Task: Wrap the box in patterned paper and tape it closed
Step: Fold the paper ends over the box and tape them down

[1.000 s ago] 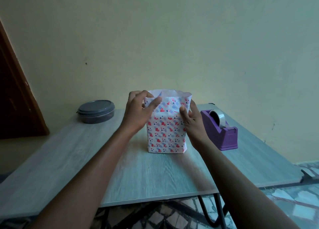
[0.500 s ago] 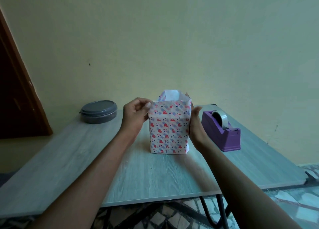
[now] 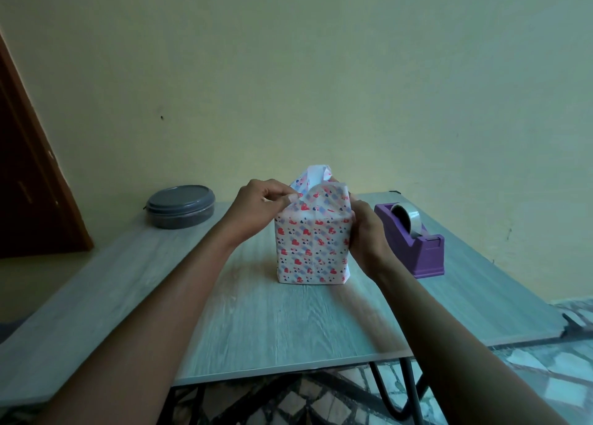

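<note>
Box (image 3: 312, 248) stood upright near the middle of the counter (image 3: 256, 322), already sheathed in paper (image 3: 321, 200) printed with red hearts and blue marks, the paper's top end standing loose above it. My left hand (image 3: 256, 206) was at the upper left corner, its fingers (image 3: 288, 197) curled and pinching the paper's edge, folding the left flap inward. My right hand (image 3: 365, 232) lay against the box's right side, thumb toward me and the other fingers wrapped round behind; it held the box and the paper there, though how those far fingers lay I could not tell. At the back, a narrow flap rose higher than the rest, its white inner face showing. The near flap leaned inward over the top. The bottom of the wrapping sat flat on the counter. Just right of my right hand stood a purple dispenser (image 3: 417, 245) with a roll of clear tape (image 3: 406, 216), apart from the box. Well to the left, near the far edge of the counter, sat a round grey tub (image 3: 179, 206) with its lid on. A pale yellow wall (image 3: 321, 72) rose behind.
</note>
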Demonstrator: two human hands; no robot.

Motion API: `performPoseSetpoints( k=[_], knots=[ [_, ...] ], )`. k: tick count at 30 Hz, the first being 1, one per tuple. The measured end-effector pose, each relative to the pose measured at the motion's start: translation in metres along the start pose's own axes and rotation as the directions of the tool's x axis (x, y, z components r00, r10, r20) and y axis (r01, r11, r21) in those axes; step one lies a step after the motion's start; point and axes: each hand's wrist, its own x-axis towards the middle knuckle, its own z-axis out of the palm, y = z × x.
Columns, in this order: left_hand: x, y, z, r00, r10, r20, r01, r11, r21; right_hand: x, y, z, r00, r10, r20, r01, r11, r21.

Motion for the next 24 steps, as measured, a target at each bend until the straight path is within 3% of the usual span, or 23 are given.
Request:
performPoseSetpoints(
  k=[4,6,9,12,14,17,24],
  knots=[
    [0.01,0.004,0.005,0.995,-0.096,-0.037,0.096,0.995,-0.004,0.002,0.004,-0.008,0.999,-0.044,-0.008,0.043,0.996,-0.084],
    [0.014,0.002,0.003,0.992,-0.123,0.0,0.123,0.992,0.009,0.002,0.006,-0.02,0.987,-0.123,-0.102,0.101,0.975,-0.2],
    [0.02,-0.002,-0.002,0.984,-0.163,0.067,0.166,0.985,-0.046,-0.006,-0.001,-0.049,0.877,-0.325,-0.354,0.129,0.869,-0.477],
    [0.019,-0.002,-0.003,0.985,-0.158,0.066,0.162,0.985,-0.063,-0.011,0.002,-0.087,0.766,-0.429,-0.479,-0.054,0.699,-0.713],
    [0.02,-0.004,-0.001,0.988,-0.144,0.052,0.146,0.988,-0.047,-0.015,0.008,-0.109,0.759,-0.338,-0.557,-0.263,0.623,-0.736],
    [0.023,-0.008,0.002,0.986,-0.16,0.049,0.161,0.987,-0.017,-0.018,0.007,-0.129,0.732,-0.091,-0.675,-0.495,0.61,-0.619],
    [0.028,-0.013,0.001,0.979,-0.181,0.089,0.182,0.983,-0.004,0.006,-0.002,-0.162,0.782,0.176,-0.598,-0.511,0.73,-0.453]
  ],
)
